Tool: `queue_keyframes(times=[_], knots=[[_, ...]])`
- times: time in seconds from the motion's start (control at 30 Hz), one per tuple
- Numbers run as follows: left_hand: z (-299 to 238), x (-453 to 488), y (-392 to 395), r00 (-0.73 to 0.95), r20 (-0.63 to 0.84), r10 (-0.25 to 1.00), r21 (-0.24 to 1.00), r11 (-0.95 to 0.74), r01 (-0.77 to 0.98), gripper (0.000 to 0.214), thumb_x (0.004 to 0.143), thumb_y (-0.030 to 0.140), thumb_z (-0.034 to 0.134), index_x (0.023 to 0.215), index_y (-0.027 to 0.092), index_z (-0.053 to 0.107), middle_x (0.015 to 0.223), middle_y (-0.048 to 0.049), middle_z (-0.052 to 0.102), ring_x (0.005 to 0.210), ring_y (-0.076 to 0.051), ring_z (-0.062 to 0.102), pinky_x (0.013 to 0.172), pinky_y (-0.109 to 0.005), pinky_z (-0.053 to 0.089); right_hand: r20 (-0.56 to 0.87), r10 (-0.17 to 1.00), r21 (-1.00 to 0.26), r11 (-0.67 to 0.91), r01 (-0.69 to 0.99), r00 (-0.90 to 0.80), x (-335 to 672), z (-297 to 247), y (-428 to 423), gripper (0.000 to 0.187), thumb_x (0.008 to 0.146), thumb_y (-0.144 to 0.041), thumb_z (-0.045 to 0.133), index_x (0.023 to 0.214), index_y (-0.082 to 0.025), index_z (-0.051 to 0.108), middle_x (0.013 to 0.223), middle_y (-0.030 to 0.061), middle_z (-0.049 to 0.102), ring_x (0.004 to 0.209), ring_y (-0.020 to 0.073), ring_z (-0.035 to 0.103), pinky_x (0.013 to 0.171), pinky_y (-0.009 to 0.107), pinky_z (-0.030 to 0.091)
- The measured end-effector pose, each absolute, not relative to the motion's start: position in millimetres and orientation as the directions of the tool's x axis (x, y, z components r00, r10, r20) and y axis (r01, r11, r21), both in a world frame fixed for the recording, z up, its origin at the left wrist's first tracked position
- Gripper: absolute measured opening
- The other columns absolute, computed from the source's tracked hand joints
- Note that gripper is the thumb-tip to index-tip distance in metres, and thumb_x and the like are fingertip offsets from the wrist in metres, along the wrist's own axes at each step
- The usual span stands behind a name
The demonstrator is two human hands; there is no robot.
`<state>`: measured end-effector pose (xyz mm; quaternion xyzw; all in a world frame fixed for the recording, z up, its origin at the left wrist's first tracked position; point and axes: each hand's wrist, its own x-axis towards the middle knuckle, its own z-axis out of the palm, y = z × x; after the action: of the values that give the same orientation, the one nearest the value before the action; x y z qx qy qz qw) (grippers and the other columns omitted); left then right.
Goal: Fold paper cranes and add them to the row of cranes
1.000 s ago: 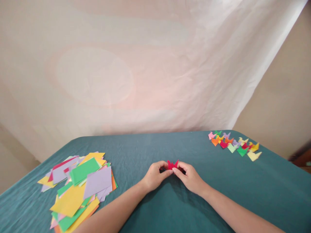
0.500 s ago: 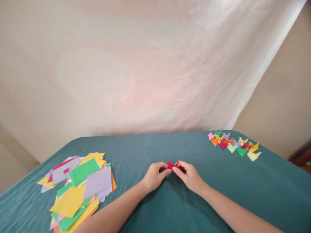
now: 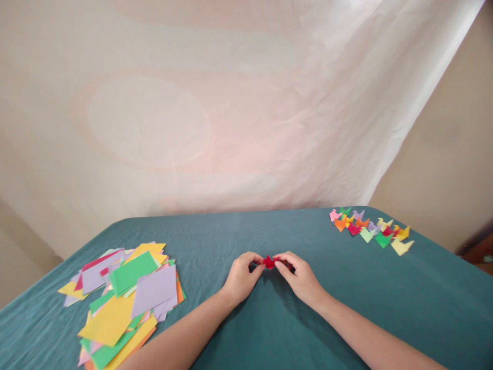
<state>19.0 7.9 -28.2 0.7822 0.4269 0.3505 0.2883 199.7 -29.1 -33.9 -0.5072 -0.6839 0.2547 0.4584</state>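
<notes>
A small folded red paper piece (image 3: 269,262) sits between my two hands, just above the teal tablecloth (image 3: 346,298). My left hand (image 3: 241,278) pinches its left side with thumb and fingers closed. From the right, my right hand (image 3: 299,277) pinches its other side, fingers curled over it. Most of the red piece is hidden by my fingertips.
A loose heap of coloured paper squares (image 3: 123,298) lies at the table's left. A cluster of several small folded paper figures (image 3: 370,230) in mixed colours lies at the far right. A white sheet (image 3: 215,103) hangs behind the table.
The red piece's upright points have been pressed down and it looks smaller and flatter. Both hands shifted slightly apart and lower; the rest is unchanged.
</notes>
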Motion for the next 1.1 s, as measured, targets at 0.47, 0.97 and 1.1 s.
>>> queue_keyframes(times=[0.47,0.97,1.1], knots=[[-25.2,17.9,5.9,0.459,0.384,0.801,0.639,-0.590,0.494,0.006,0.078,0.019,0.058,0.077,0.020,0.064,0.085,-0.0029,0.062,0.089,-0.018,0.055,0.083,-0.031,0.041,0.406,0.910,-0.732,0.375,0.569,-0.078,199.3,-41.0,-22.6,0.006,0.078,-0.017,0.058,0.076,-0.020,0.064,0.081,0.0023,0.059,0.080,0.0166,0.055,0.075,0.029,0.043],[-32.0,21.3,8.6,0.478,0.352,0.805,0.529,-0.592,0.608,0.009,0.079,0.024,0.059,0.081,0.022,0.068,0.090,-0.0042,0.060,0.092,-0.021,0.052,0.082,-0.034,0.039,0.347,0.928,-0.642,0.342,0.686,-0.139,197.2,-40.4,-20.6,0.007,0.074,-0.019,0.064,0.078,-0.022,0.069,0.084,0.0033,0.060,0.083,0.0188,0.054,0.078,0.032,0.041],[-31.1,21.4,9.1,0.482,0.348,0.804,0.527,-0.593,0.609,0.007,0.079,0.023,0.059,0.078,0.021,0.066,0.089,-0.0041,0.060,0.092,-0.021,0.051,0.081,-0.033,0.039,0.363,0.922,-0.634,0.350,0.689,-0.133,196.9,-40.6,-21.3,0.007,0.074,-0.019,0.064,0.079,-0.021,0.068,0.085,0.0034,0.060,0.083,0.0186,0.054,0.077,0.032,0.041]])
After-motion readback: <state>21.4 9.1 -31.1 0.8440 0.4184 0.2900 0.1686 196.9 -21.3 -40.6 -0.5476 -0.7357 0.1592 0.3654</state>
